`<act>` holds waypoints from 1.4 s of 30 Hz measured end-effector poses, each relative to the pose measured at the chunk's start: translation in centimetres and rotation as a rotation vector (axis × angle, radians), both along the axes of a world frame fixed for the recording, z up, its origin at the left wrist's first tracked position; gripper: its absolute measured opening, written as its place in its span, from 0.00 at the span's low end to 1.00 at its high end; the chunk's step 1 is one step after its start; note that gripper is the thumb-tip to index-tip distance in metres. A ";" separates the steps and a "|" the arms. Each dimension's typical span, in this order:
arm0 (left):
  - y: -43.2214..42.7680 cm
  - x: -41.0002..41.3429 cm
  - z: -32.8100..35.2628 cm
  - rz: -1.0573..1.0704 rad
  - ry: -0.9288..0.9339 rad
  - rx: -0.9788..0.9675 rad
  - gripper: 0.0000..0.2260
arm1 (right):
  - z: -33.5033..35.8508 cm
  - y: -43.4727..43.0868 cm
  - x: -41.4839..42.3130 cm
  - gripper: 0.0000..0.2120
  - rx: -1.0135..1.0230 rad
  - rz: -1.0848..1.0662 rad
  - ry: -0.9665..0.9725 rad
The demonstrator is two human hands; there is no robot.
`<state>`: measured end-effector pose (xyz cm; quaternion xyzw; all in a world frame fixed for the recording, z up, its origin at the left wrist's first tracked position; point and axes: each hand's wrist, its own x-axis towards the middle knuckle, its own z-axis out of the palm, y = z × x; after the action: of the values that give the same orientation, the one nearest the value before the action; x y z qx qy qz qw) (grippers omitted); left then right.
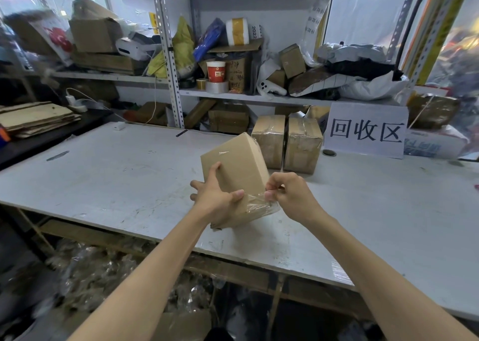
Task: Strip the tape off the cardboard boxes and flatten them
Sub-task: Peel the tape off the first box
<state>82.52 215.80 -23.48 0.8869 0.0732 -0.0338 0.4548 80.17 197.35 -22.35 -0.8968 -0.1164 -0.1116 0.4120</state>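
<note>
A small brown cardboard box (237, 166) is tilted above the white table (116, 175), one lower corner near the tabletop. My left hand (215, 194) grips its near left side, thumb on the front face and fingers behind. My right hand (286, 191) pinches a strip of clear tape (255, 202) that is partly lifted from the box's lower right edge. Two more taped boxes, one (269, 140) beside the other (302, 145), stand upright side by side behind it.
A white sign (366, 131) with black characters leans at the back right. Flattened cardboard (33, 118) is stacked on a dark surface at left. A pen (57, 155) lies on the table's left part. Cluttered shelves stand behind; crumpled tape lies under the table.
</note>
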 end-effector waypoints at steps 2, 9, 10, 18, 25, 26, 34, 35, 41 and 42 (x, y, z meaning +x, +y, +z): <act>-0.3 0.0 0.1 0.008 -0.006 0.029 0.41 | -0.4 -0.1 -0.2 0.12 -0.051 0.018 -0.012; -0.1 0.3 0.6 -0.029 0.068 0.057 0.39 | -1.2 0.6 -0.8 0.15 -0.025 0.079 -0.048; 0.0 0.3 0.6 -0.042 0.077 0.052 0.39 | -1.2 0.5 -0.9 0.14 -0.030 0.092 -0.055; -0.3 0.4 1.1 -0.090 0.124 0.052 0.39 | -1.6 -0.3 -1.1 0.11 -0.025 0.040 -0.130; -0.9 0.1 0.8 -0.027 0.105 0.108 0.41 | -1.1 -0.3 -1.0 0.08 -0.043 -0.037 -0.131; -1.1 0.1 0.7 -0.020 0.099 0.120 0.41 | -1.1 -0.1 -1.0 0.06 -0.022 -0.063 -0.133; -2.1 -0.1 0.0 0.019 0.076 0.170 0.41 | -1.3 0.6 0.0 0.07 -0.019 -0.243 -0.069; -2.2 -0.1 0.0 0.020 0.076 0.171 0.41 | -1.4 0.7 0.2 0.07 -0.049 -0.249 -0.076; -2.2 0.2 -0.1 0.019 0.087 0.170 0.39 | -2.0 0.7 0.3 0.09 -0.318 -0.150 -0.141; -1.9 0.3 -0.1 0.023 0.096 0.153 0.39 | -1.7 0.4 0.4 0.10 -0.302 -0.092 -0.141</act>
<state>82.84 213.94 -23.55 0.9155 0.1075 -0.0653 0.3821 80.54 197.78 -24.04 -0.9429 -0.1190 -0.1742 0.2579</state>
